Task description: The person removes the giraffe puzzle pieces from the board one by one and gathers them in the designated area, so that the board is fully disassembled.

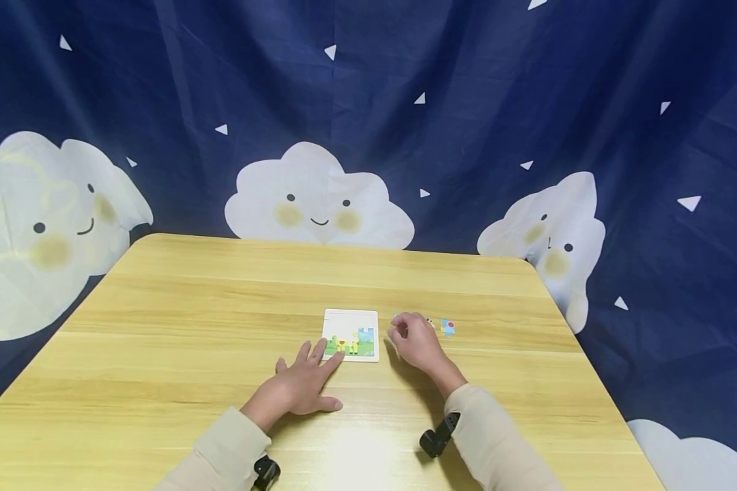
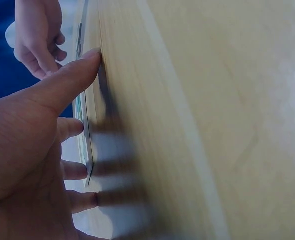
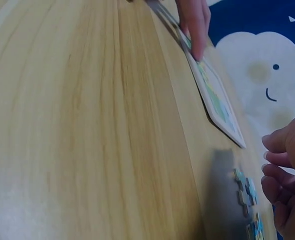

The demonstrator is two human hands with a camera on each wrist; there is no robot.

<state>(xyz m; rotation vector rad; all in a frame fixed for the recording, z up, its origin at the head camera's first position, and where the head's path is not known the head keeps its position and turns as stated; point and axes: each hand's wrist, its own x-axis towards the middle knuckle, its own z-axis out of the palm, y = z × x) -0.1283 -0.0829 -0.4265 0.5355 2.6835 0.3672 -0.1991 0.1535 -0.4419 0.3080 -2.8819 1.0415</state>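
A white-framed jigsaw puzzle board (image 1: 350,318) lies flat on the table, its lower part filled with a green, yellow and blue picture and its upper part bare white. My left hand (image 1: 301,385), fingers spread, rests on the board's near left corner; in the left wrist view its thumb (image 2: 70,82) extends beside the board. Right of the board, my right hand (image 1: 419,342) hovers with loosely curled fingers, and the right wrist view shows nothing between them. Under and beyond it lie loose puzzle pieces (image 3: 245,192), including a blue one with a red spot (image 1: 448,327); the hand partly hides others.
The wooden table (image 1: 233,293) reaches back to a dark blue curtain (image 1: 368,102) printed with smiling clouds. Both wrists carry small black cameras, one on the right sleeve (image 1: 500,436).
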